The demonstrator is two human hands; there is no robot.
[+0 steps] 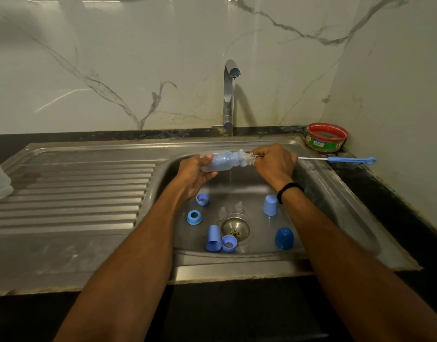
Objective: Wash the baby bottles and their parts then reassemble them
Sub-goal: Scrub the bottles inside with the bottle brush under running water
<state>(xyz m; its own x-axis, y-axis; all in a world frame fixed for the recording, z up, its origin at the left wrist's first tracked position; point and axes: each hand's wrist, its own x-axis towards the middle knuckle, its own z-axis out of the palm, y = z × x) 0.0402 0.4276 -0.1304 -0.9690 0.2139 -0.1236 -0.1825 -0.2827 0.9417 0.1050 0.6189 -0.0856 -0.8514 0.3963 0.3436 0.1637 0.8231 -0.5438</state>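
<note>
Left grip is grasping bottle under tap; right grip is grasping brush, scrubbing its mouth. 3 caps and 3 rings are lying loose below tap, probably awaiting washing and reassembly.

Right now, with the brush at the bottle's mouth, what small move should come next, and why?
Probably slide the brush leftward, deeper into the bottle. The left hand holds the bottle sideways under the running water, while the right hand grips the brush near its bristles, which sit mostly outside the mouth.
</note>
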